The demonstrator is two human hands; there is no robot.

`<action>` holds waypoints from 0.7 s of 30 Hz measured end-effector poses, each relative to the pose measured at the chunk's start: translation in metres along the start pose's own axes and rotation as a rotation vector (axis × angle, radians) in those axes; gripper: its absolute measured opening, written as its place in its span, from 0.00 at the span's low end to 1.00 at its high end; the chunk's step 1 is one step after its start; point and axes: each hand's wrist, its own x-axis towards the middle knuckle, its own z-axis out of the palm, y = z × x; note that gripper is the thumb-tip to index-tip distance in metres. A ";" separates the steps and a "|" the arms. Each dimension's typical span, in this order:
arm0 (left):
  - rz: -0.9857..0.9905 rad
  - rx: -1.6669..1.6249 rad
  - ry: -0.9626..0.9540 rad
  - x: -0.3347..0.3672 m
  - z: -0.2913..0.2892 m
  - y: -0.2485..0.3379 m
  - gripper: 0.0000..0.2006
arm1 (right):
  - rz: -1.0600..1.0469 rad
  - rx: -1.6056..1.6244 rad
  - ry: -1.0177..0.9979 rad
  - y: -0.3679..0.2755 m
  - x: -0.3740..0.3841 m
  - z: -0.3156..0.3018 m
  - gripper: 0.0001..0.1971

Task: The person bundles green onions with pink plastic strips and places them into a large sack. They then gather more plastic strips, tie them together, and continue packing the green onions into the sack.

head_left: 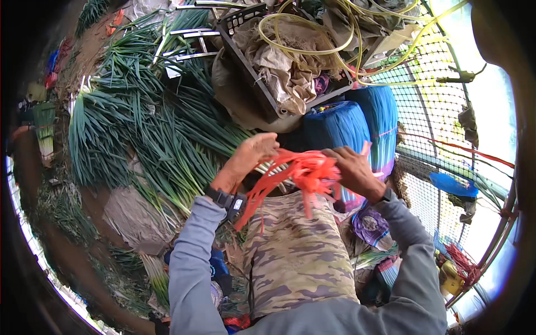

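A loose bunch of red plastic strips [310,170] spans the space between my hands, above my camouflage-patterned lap cloth [301,245]. My right hand [354,170] grips the bunch from the right, fingers curled over it. Strip ends hang down toward the lower left. My left hand [248,159] is closed at the left side of the bunch, fingertips pinched together; what lies between them is too small to make out. Just beyond my left hand lie long green onions [195,123], their pale stems toward me.
A dark plastic crate [248,67] holding crumpled sacking and yellow tubing [340,47] stands ahead. Blue rolls of plastic twine [338,125] stand at the right, near a black net wall [419,56]. Heaped green onions [103,134] cover the left ground beside a grey sack [137,215].
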 end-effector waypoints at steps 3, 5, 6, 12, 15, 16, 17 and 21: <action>0.246 0.407 0.224 0.070 -0.018 0.010 0.28 | 0.159 -0.033 0.022 0.035 -0.033 -0.027 0.30; 0.438 0.770 0.319 0.106 -0.013 0.013 0.27 | 0.279 0.101 0.143 0.049 -0.061 -0.043 0.32; 0.582 1.087 0.387 0.124 0.000 0.019 0.27 | 0.298 0.132 0.190 0.062 -0.080 -0.044 0.33; 0.210 1.609 0.188 0.200 0.020 0.024 0.26 | 0.546 0.278 0.293 0.098 -0.154 -0.029 0.23; 0.045 1.304 -0.068 0.231 0.002 0.027 0.19 | 0.732 0.449 0.372 0.115 -0.175 -0.013 0.19; 0.126 1.270 -0.076 0.234 -0.002 0.027 0.15 | 0.682 0.523 0.359 0.115 -0.176 -0.017 0.17; 0.123 1.274 -0.079 0.237 -0.006 0.028 0.15 | 0.685 0.527 0.361 0.119 -0.174 -0.017 0.17; 0.376 0.477 0.376 0.249 -0.013 0.048 0.07 | 0.456 0.137 0.359 0.141 -0.165 -0.030 0.19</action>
